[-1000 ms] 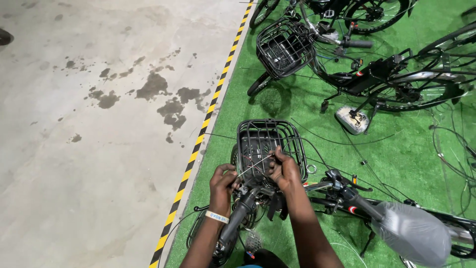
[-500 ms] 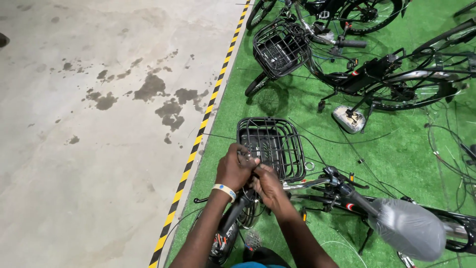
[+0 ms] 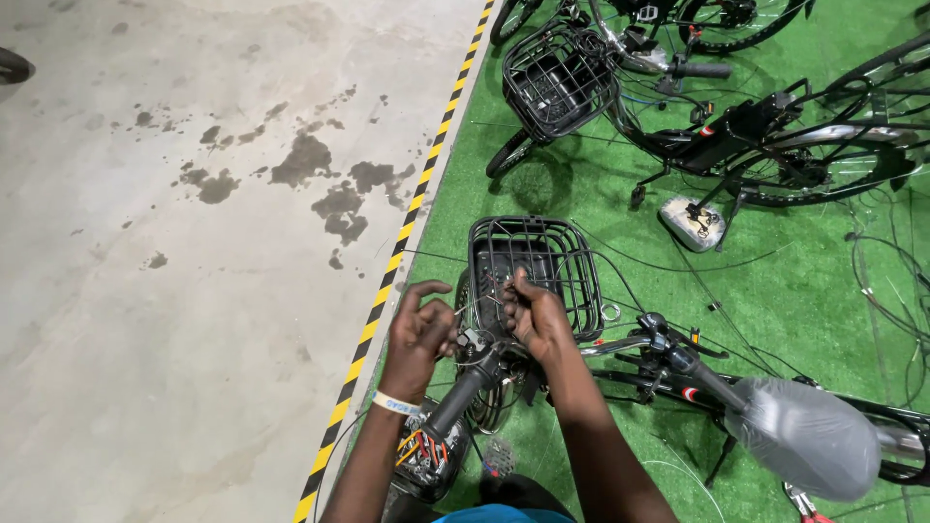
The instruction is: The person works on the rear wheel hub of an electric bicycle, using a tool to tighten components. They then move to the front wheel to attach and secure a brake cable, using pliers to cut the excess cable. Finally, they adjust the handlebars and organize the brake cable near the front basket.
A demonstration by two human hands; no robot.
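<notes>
Thin grey brake cable (image 3: pixel 481 306) runs between both hands, just behind the black wire basket (image 3: pixel 531 271) on the bicycle's front; right hand (image 3: pixel 536 318) pinches its end, fingers together; left hand (image 3: pixel 423 334) half-curled just beside, grip unclear; black handlebar grip (image 3: pixel 457 395) slants toward the body below.

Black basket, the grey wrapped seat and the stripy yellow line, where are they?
black basket (image 3: pixel 581 276): head view, on its right wire wall, just beyond the hands.
grey wrapped seat (image 3: pixel 804 436): head view, on the middle of its plastic cover.
yellow and black striped line (image 3: pixel 387 276): head view, midway along the floor stripe.
</notes>
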